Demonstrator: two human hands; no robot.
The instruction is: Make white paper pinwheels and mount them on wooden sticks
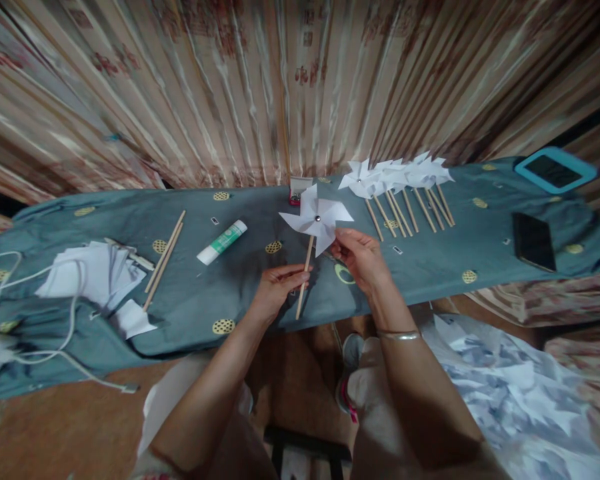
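Observation:
A white paper pinwheel on a wooden stick, with a round silver pin head at its centre, is held up over the middle of the table. My left hand pinches the stick between thumb and fingers below the blades. At the lower right blade, the bent fingers of my right hand close on the paper edge; some fingertips are hidden behind it. Just behind the pinwheel stands a small open red box of pins, partly covered by a blade.
Several finished pinwheels lie in a row at the back right. A glue stick, wooden sticks, paper sheets and a white cable are leftward. A phone and blue-framed tablet lie right; a bag of paper pieces sits below.

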